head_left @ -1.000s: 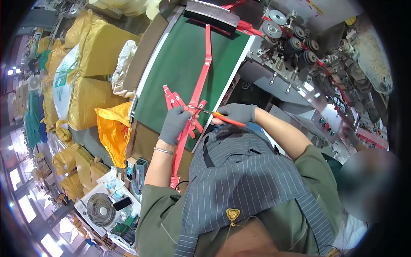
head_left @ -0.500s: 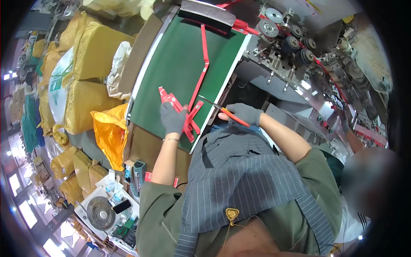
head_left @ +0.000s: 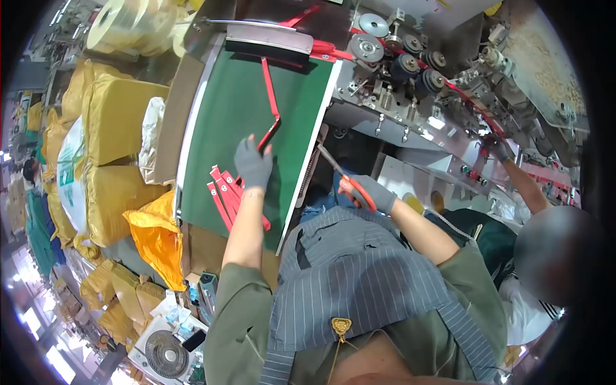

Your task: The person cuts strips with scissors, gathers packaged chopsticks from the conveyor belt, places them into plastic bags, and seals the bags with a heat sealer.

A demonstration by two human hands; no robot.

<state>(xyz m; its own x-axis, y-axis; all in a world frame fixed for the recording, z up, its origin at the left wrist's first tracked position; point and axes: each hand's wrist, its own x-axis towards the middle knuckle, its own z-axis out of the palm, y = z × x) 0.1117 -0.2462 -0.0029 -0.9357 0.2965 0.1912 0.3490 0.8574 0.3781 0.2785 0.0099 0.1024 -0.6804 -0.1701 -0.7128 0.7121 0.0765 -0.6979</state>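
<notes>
On the green belt (head_left: 221, 102), a red strip (head_left: 271, 90) is seen to run from under the metal cover (head_left: 269, 40) to the left hand (head_left: 255, 165), with a bend partway along. The near end of the strip is met between the thumb and a finger of the left hand, which are parted slightly; whether it is gripped cannot be told. Both hands are covered by grey gloves, from which some fingertips are left bare.

By the right hand (head_left: 380, 194), curled around the red-orange handles, the scissors (head_left: 346, 174) are held just beside the belt's right edge, their blades pointed up and to the left. Whether the blades are parted cannot be made out.

A loose fan of cut strips (head_left: 226, 196) is laid flat on the belt, partly hidden by the left forearm.

To the left, yellow sacks (head_left: 122, 119) are piled, and an orange bag (head_left: 156, 234) is set near the belt's lower left side. A fan (head_left: 166, 354) and a phone (head_left: 194, 340) are seen at the lower left. On the right, rollers (head_left: 404, 66) are mounted on a machine (head_left: 410, 112), to which a co-worker's gloved hand (head_left: 495, 147) is held close.
</notes>
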